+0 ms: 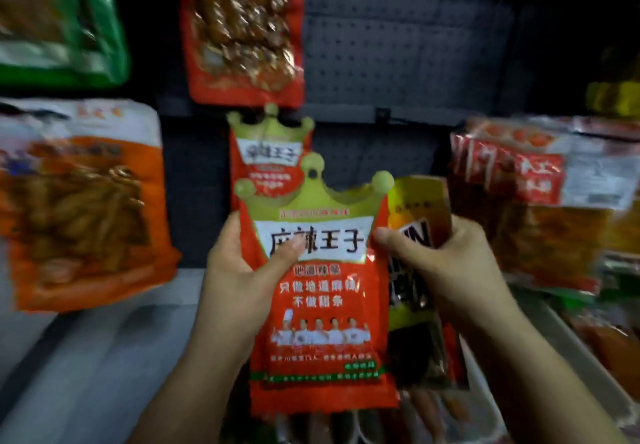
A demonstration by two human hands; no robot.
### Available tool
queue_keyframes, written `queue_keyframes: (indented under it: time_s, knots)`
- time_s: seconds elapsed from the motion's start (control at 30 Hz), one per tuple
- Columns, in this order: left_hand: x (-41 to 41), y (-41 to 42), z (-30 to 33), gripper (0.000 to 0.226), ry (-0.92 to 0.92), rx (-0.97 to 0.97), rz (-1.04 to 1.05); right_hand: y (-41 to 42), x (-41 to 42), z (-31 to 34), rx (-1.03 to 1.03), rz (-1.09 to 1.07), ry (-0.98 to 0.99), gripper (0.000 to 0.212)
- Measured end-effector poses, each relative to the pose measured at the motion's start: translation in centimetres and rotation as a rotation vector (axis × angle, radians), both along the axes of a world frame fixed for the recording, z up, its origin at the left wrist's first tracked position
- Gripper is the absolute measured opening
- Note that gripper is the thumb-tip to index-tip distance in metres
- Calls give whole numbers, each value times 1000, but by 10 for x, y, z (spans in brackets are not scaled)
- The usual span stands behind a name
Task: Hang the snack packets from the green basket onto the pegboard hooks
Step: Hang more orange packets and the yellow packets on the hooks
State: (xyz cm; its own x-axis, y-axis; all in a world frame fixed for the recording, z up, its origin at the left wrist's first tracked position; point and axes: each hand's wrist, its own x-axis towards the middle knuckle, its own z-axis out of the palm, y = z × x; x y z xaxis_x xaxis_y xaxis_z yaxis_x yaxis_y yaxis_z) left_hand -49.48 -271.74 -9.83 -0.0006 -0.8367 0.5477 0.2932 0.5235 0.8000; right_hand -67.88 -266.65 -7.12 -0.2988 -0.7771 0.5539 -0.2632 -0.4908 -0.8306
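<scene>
A red snack packet with a green crown-shaped top (320, 305) is held upright in front of the dark pegboard (398, 59). My left hand (242, 267) grips its left edge, thumb across the white label. My right hand (446, 263) holds a yellow-and-black packet (415, 305) just behind and to the right, its thumb touching the red packet's right edge. A matching crown-topped packet (266, 153) hangs on the pegboard directly behind. The green basket is not in view.
Other packets hang around: an orange-red one (242, 28) above centre, a green one (59, 18) top left, a large orange one (83, 208) at left, red-and-clear ones (540, 201) at right. A pale shelf (90, 357) runs below; more packets lie lower right.
</scene>
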Motion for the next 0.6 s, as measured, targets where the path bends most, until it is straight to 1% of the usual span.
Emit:
queue_keyframes:
  time_s: [0.07,0.1,0.2,0.3,0.33,0.37,0.43,0.5,0.6]
  knots:
    - [17,-5,6,38,-75,-12,6,-8,14,-2,5,22,-47,16]
    - [23,-9,10,41,-101,-4,-3,-12,18,-3,8,19,-61,15]
    - [32,-23,26,53,-145,-12,10,-24,25,-5,17,20,-84,18]
    - [40,-38,46,63,-207,-128,131,-30,29,-5,-25,81,-82,26]
    - [43,-41,53,61,-247,-160,175,-31,30,-4,-34,111,-66,28]
    - [46,-43,59,54,-299,-194,209,-33,31,-2,-37,144,-51,28]
    - [50,-47,68,32,-375,-266,219,-40,32,2,-46,171,-35,28]
    - [48,-49,74,16,-361,-295,194,-47,33,9,-62,164,-32,32]
    - [49,-48,82,9,-297,-321,202,-53,38,19,-78,184,-34,34]
